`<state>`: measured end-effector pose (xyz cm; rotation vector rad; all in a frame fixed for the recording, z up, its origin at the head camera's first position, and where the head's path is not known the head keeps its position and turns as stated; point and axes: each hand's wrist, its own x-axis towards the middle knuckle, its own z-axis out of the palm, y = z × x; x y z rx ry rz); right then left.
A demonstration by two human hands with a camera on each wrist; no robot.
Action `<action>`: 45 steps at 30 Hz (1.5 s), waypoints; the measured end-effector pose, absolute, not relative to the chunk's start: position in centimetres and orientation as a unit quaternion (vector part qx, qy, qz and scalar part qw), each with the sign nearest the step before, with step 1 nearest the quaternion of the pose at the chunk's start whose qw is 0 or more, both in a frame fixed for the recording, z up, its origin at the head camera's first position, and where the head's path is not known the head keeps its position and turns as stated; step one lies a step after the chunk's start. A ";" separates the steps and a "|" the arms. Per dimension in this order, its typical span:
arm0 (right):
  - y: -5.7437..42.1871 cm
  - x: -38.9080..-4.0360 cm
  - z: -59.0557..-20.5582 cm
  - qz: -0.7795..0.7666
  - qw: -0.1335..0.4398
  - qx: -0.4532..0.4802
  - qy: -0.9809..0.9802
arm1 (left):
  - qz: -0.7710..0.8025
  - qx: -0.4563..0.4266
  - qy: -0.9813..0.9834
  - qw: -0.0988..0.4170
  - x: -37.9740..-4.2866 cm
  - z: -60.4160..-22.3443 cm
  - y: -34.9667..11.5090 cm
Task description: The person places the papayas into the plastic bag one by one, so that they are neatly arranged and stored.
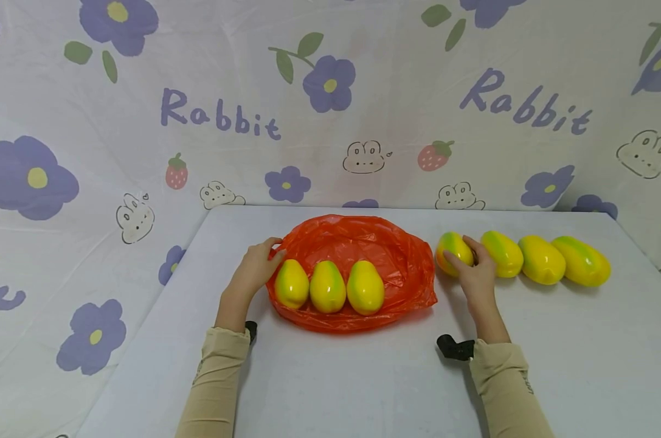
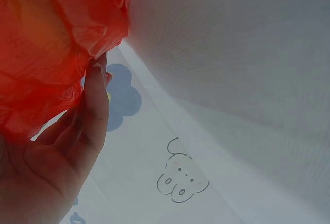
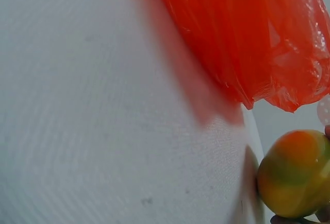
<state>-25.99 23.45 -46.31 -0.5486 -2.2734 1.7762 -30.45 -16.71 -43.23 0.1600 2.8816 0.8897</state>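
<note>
A red plastic bag lies spread wide with its mouth facing up. Three yellow-green papayas stand in a row inside its near side. At the bag's left rim, my left hand holds the plastic between thumb and fingers; the left wrist view shows the fingers against the bag's outside. Just right of the bag, my right hand grips another papaya, thumb on the near side and fingers on the far side. The right wrist view catches this papaya at its edge, with only bits of the fingers visible.
Three more papayas lie in a row to the right, the closest papaya beside my right fingers, the farthest papaya toward the table's right. The white table ends at a patterned cloth backdrop. Black wrist devices protrude by the sleeves.
</note>
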 end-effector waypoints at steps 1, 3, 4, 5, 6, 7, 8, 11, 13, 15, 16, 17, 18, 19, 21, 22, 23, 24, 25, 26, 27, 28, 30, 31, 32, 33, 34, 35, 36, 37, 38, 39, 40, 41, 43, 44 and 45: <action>23.4 -26.0 -46.3 0.601 0.103 -0.186 -0.771 | 0.294 0.053 0.952 0.061 -30.4 -43.2 -16.7; 23.4 -25.9 -46.3 0.599 0.104 -0.185 -0.772 | 0.294 0.053 0.952 0.062 -30.4 -43.2 -16.7; 23.4 -25.9 -46.3 0.599 0.105 -0.185 -0.772 | 0.294 0.054 0.952 0.062 -30.4 -43.2 -16.6; 23.4 -25.8 -46.3 0.598 0.105 -0.186 -0.773 | 0.294 0.054 0.952 0.062 -30.4 -43.3 -16.6; 23.4 -25.8 -46.3 0.597 0.105 -0.187 -0.773 | 0.294 0.055 0.952 0.062 -30.4 -43.3 -16.6; 23.4 -25.7 -46.3 0.596 0.105 -0.188 -0.773 | 0.294 0.055 0.952 0.062 -30.4 -43.3 -16.6; 23.4 -25.7 -46.3 0.595 0.106 -0.188 -0.774 | 0.294 0.056 0.952 0.062 -30.4 -43.3 -16.6; 23.3 -25.5 -46.2 0.594 0.108 -0.190 -0.774 | 0.295 0.056 0.952 0.061 -30.4 -43.3 -16.6; 23.2 -25.4 -46.1 0.594 0.110 -0.192 -0.773 | 0.297 0.055 0.951 0.061 -30.4 -43.3 -16.6; 23.2 -25.3 -46.0 0.595 0.111 -0.193 -0.772 | 0.297 0.055 0.951 0.063 -30.3 -43.3 -16.6; 23.1 -25.2 -45.9 0.596 0.110 -0.193 -0.772 | 0.298 0.054 0.951 0.063 -30.3 -43.3 -16.6; 23.1 -25.1 -45.8 0.598 0.110 -0.193 -0.771 | 0.298 0.053 0.951 0.063 -30.3 -43.3 -16.6; 23.0 -25.0 -45.7 0.599 0.109 -0.192 -0.770 | 0.299 0.053 0.951 0.063 -30.3 -43.3 -16.6; 22.9 -24.9 -45.6 0.601 0.109 -0.191 -0.768 | 0.298 0.054 0.951 0.063 -30.3 -43.3 -16.6; 22.8 -24.8 -45.4 0.604 0.109 -0.190 -0.766 | 0.297 0.056 0.951 0.061 -30.2 -43.3 -16.6; 22.7 -24.7 -45.3 0.605 0.110 -0.189 -0.766 | 0.296 0.057 0.951 0.060 -30.2 -43.3 -16.6; 22.7 -24.6 -45.2 0.606 0.110 -0.189 -0.765 | 0.296 0.059 0.952 0.058 -30.2 -43.3 -16.6; 22.6 -24.6 -45.1 0.606 0.109 -0.188 -0.765 | 0.295 0.060 0.952 0.058 -30.2 -43.3 -16.6; 22.6 -24.5 -45.0 0.605 0.109 -0.189 -0.766 | 0.295 0.060 0.952 0.058 -30.2 -43.3 -16.6; 22.5 -24.4 -44.9 0.604 0.109 -0.189 -0.767 | 0.294 0.061 0.952 0.057 -30.3 -43.3 -16.6; 22.4 -24.4 -44.8 0.603 0.109 -0.190 -0.767 | 0.294 0.060 0.952 0.057 -30.3 -43.3 -16.6; 22.4 -24.3 -44.7 0.602 0.109 -0.189 -0.768 | 0.294 0.060 0.952 0.057 -30.3 -43.3 -16.7; 22.3 -24.2 -44.5 0.600 0.109 -0.188 -0.770 | 0.296 0.059 0.952 0.058 -30.4 -43.3 -16.7; 22.2 -24.1 -44.4 0.600 0.110 -0.187 -0.770 | 0.296 0.058 0.952 0.057 -30.4 -43.3 -16.7; 22.2 -24.0 -44.3 0.599 0.110 -0.186 -0.771 | 0.297 0.059 0.951 0.057 -30.5 -43.3 -16.7; 22.1 -23.9 -44.2 0.600 0.111 -0.186 -0.771 | 0.298 0.059 0.951 0.057 -30.5 -43.3 -16.7; 22.0 -23.8 -44.1 0.599 0.111 -0.185 -0.771 | 0.298 0.059 0.951 0.057 -30.6 -43.4 -16.8; 22.0 -23.8 -44.0 0.599 0.111 -0.184 -0.771 | 0.299 0.059 0.951 0.056 -30.6 -43.4 -16.8; 21.9 -23.7 -43.9 0.600 0.112 -0.183 -0.770 | 0.298 0.059 0.951 0.055 -30.6 -43.4 -16.8; 21.8 -23.6 -43.8 0.602 0.113 -0.182 -0.770 | 0.297 0.060 0.951 0.054 -30.7 -43.5 -16.8; 21.7 -23.5 -43.7 0.604 0.114 -0.180 -0.768 | 0.297 0.060 0.951 0.054 -30.7 -43.5 -16.8; 21.7 -23.5 -43.6 0.606 0.116 -0.179 -0.766 | 0.296 0.060 0.952 0.054 -30.7 -43.5 -16.9; 21.6 -23.4 -43.4 0.608 0.118 -0.177 -0.765 | 0.296 0.060 0.952 0.054 -30.7 -43.5 -16.9; 21.5 -23.4 -43.3 0.611 0.120 -0.175 -0.763 | 0.295 0.060 0.952 0.053 -30.7 -43.5 -16.9; 21.3 -23.4 -43.1 0.615 0.124 -0.170 -0.760 | 0.294 0.061 0.952 0.052 -30.7 -43.4 -16.9; 21.2 -23.4 -42.9 0.617 0.126 -0.169 -0.758 | 0.295 0.061 0.952 0.053 -30.6 -43.4 -16.9; 21.1 -23.3 -42.8 0.618 0.127 -0.168 -0.757 | 0.295 0.061 0.952 0.052 -30.6 -43.4 -16.8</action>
